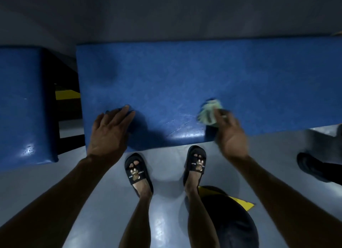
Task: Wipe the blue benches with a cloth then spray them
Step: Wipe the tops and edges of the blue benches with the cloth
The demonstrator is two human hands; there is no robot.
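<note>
A long blue padded bench (185, 77) runs across the middle of the view. My right hand (229, 135) grips a crumpled pale green cloth (210, 112) and presses it on the bench near its front edge; hand and cloth are blurred. My left hand (109, 131) lies flat on the bench's front left corner, fingers spread, holding nothing. A second blue bench (24, 103) stands to the left, apart from the first by a dark gap. No spray bottle shows in the view.
My feet in black slides (137, 172) stand on the grey floor (55, 177) right before the bench. Another person's dark shoe (312, 166) sits at the right edge. A yellow piece (242, 203) lies on the floor behind my right leg.
</note>
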